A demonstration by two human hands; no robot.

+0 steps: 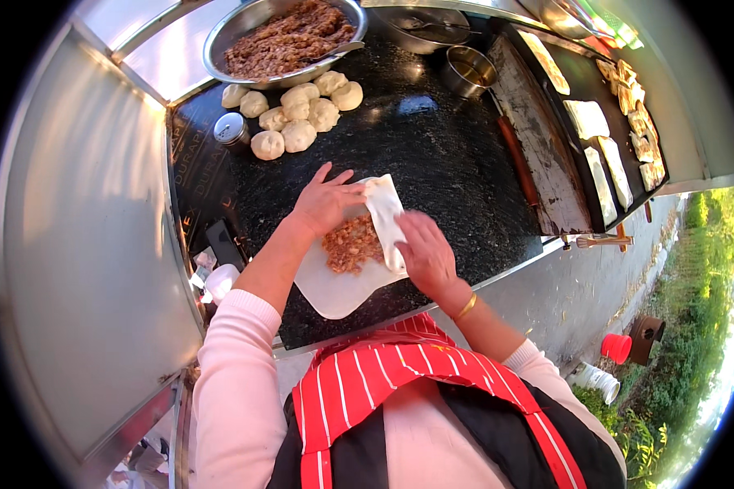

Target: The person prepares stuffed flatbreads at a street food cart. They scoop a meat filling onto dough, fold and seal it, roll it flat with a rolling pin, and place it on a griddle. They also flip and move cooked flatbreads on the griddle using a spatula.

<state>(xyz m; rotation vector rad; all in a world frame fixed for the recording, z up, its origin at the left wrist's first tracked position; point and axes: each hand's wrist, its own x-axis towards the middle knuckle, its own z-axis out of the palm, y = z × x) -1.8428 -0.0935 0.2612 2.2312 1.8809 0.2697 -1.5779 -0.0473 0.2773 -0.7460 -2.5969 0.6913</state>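
A thin sheet of dough (330, 293) lies on the black countertop before me, with reddish-brown minced filling (352, 244) spread on its middle. Its right side is folded over as a narrow white flap (384, 214) that covers part of the filling. My left hand (327, 202) is at the sheet's far side, two fingers raised apart and others touching the flap's left edge. My right hand (427, 247), blurred at the fingers, is against the flap's right edge. Whether either hand pinches the dough is hidden.
Several dough balls (298, 134) sit beside a shaker (231, 129) and a steel bowl of filling (213, 52). A small steel pot (470, 70) stands near a griddle (618, 143) with white and browned pastries. A rolling pin (517, 159) lies by the griddle; a phone (222, 243) is at left.
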